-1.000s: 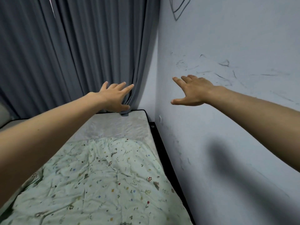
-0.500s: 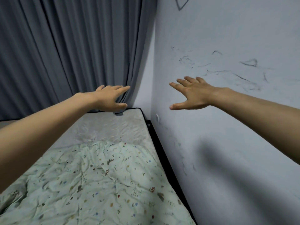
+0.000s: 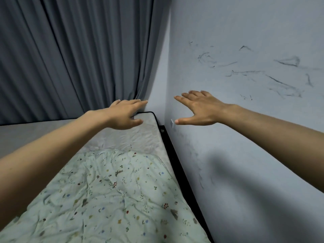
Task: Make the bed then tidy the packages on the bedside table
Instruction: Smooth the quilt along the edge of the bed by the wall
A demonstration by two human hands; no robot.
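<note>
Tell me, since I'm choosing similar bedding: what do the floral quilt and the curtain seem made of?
Floral quilt: looks like soft matte cotton with padding, judging by its puffy crumpled creases. Curtain: seemingly a heavy, dense woven fabric, faintly smooth, hanging in deep even folds.

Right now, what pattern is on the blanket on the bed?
The blanket is pale green with tiny scattered flowers and leaves, seen best in the head view.

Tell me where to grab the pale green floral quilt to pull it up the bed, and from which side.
Grip the pale green floral quilt at its far, rumpled edge, where it ends short of the bare grey mattress. Come from above with both hands spread apart, left hand and right hand, both open; the wall blocks the right side.
</note>
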